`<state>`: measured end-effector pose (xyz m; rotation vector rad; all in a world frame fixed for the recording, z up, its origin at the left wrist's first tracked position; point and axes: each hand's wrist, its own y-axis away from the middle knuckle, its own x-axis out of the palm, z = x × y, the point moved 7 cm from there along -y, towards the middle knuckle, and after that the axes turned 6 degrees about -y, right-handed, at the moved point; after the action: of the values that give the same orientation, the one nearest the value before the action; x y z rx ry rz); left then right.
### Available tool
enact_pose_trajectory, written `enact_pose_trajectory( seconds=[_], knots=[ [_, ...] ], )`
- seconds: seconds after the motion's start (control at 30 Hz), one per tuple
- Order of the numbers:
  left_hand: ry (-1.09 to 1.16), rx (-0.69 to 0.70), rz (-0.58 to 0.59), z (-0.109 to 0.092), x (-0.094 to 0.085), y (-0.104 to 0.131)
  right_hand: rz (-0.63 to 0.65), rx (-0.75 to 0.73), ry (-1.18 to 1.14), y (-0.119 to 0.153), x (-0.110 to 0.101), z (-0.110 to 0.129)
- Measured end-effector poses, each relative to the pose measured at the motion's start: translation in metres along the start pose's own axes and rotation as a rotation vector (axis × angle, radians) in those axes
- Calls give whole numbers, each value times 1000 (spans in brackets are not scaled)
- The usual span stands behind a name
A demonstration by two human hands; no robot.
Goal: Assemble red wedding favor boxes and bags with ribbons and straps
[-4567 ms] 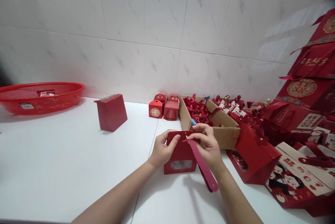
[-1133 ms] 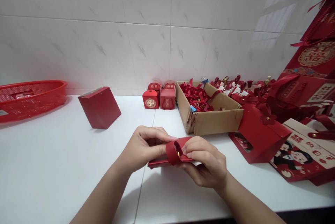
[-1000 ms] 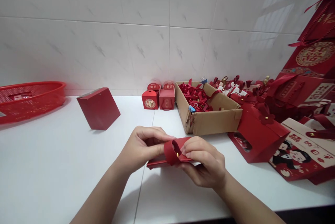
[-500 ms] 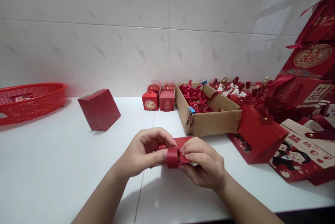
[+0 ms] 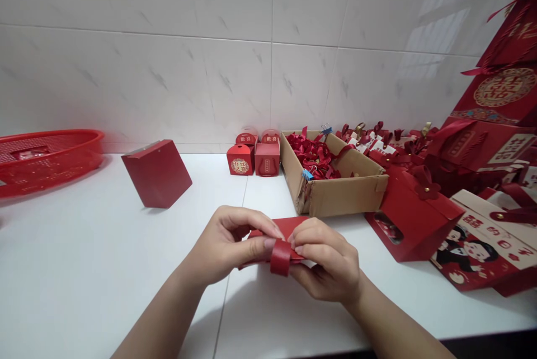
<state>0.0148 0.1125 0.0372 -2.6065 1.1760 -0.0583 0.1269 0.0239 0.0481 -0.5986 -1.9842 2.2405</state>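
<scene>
Between my hands, low over the white table, is a red gift box (image 5: 289, 226), partly covered by my fingers. A dark red strap (image 5: 280, 258) loops over its near edge. My left hand (image 5: 235, 244) pinches the strap from the left, thumb and fingertips against its upper end. On the right, my right hand (image 5: 329, 258) grips the box edge, fingertips on top and thumb side below. The fingertips of both hands nearly meet beside the strap. What lies under the fingers is hidden.
A cardboard box (image 5: 350, 194) of red ribbon straps stands behind my hands. Small red boxes (image 5: 267, 159) and a larger red box (image 5: 158, 175) stand further left, beyond them a red plastic basket (image 5: 84, 160). Finished-looking gift boxes (image 5: 428, 222) crowd the right side.
The strap loop has been pressed flatter and now lies lower over the box's near edge. My left fingertips have shifted slightly right. The view has tilted a little.
</scene>
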Motion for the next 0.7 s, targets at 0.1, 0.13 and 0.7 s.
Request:
enact_pose_trajectory(
  seconds=[0.1, 0.13, 0.7],
  knots=[
    [17, -47, -12, 2, 0, 1, 13, -6, 17, 0, 1, 1],
    [7, -58, -19, 2, 0, 1, 13, -8, 17, 0, 1, 1],
    [-51, -56, -43, -3, 2, 4, 34, 4, -39, 0, 4, 1]
  ],
)
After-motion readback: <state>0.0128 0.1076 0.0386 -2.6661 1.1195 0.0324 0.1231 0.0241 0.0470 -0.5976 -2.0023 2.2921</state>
